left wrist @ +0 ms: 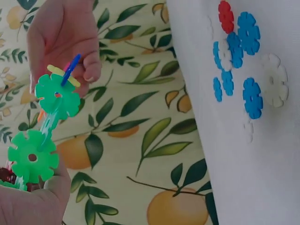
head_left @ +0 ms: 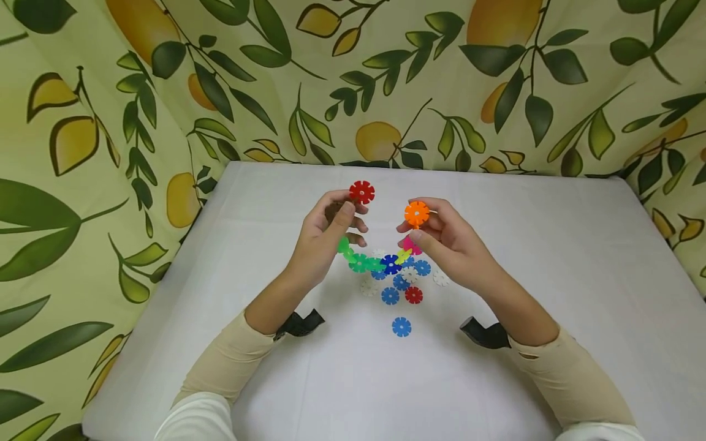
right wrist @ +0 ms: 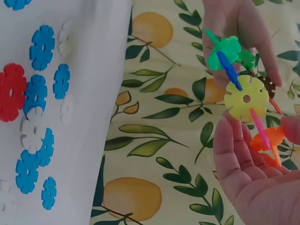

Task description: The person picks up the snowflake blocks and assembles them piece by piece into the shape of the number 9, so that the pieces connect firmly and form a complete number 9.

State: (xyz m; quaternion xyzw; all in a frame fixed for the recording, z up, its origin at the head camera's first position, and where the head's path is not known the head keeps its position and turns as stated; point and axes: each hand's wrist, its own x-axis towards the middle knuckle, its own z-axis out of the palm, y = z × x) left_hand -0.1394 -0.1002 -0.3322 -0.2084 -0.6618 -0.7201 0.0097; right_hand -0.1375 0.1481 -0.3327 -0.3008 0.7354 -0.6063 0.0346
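Note:
Both hands hold up a curved chain of interlocked plastic snowflake discs above the table. My left hand point(head_left: 314, 239) pinches its left end, where a red disc point(head_left: 361, 192) stands at the fingertips and a brown disc is partly hidden by the fingers. Green discs point(head_left: 358, 263) follow, then a dark blue disc point(head_left: 391, 268), a yellow disc point(right wrist: 234, 101) and a pink disc point(head_left: 412, 245). At the right end, my right hand point(head_left: 458, 248) grips the orange discs point(head_left: 417, 205) between thumb and fingers. In the left wrist view, a green disc point(left wrist: 47, 152) lies close to the left fingers.
Below the chain, loose blue discs point(head_left: 390, 296), white discs point(head_left: 440, 278) and a red disc point(head_left: 413, 295) lie on the white tabletop point(head_left: 265, 214). One blue disc point(head_left: 401, 327) lies nearer the person. A fruit-patterned cloth point(head_left: 375, 79) hangs behind and at the sides.

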